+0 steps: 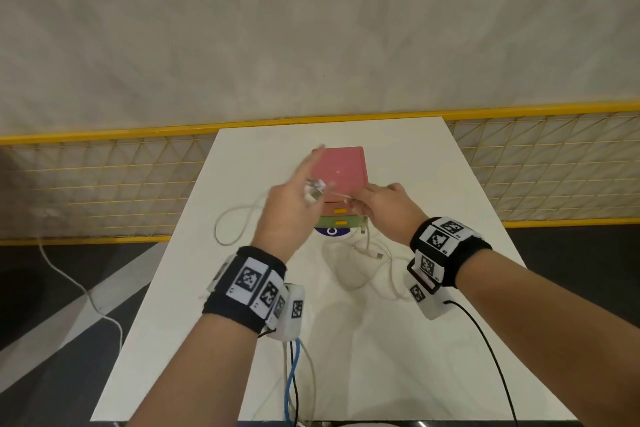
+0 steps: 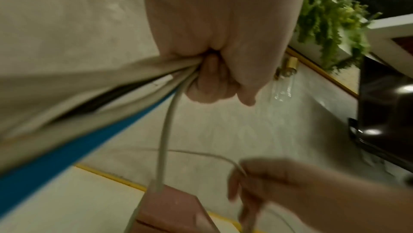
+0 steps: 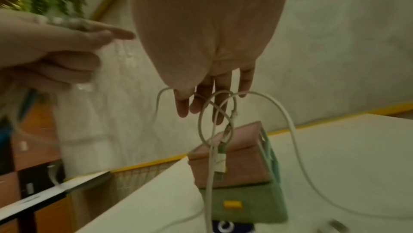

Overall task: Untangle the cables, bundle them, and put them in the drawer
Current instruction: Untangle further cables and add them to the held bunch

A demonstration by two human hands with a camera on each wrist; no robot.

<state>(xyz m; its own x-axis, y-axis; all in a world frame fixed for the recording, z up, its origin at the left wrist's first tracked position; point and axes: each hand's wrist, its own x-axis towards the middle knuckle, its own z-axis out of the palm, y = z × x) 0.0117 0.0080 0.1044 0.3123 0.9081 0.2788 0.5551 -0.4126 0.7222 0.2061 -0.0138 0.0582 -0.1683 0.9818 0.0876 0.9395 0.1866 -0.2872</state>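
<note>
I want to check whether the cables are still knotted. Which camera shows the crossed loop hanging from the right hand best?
The right wrist view: the white cable loop hangs crossed under the right hand, in front of the drawer unit. The head view hides it behind that hand; the left wrist view shows only a thin strand.

Both forearms are bare, no sleeves, and each wrist has a wide black fabric wristband, the left wristband [image 1: 242, 291] and the right wristband [image 1: 460, 253]. Each band is ringed with white square tags printed with black-and-white checker-style markers [image 1: 248, 279]. A small white plastic camera box hangs under the left wrist [image 1: 291, 314], with blue, black and pale grey wires [image 1: 290, 378] trailing off it. The white box under the right wrist [image 1: 427, 302] has a single thin black wire [image 1: 491, 354] running back along the arm.
</note>
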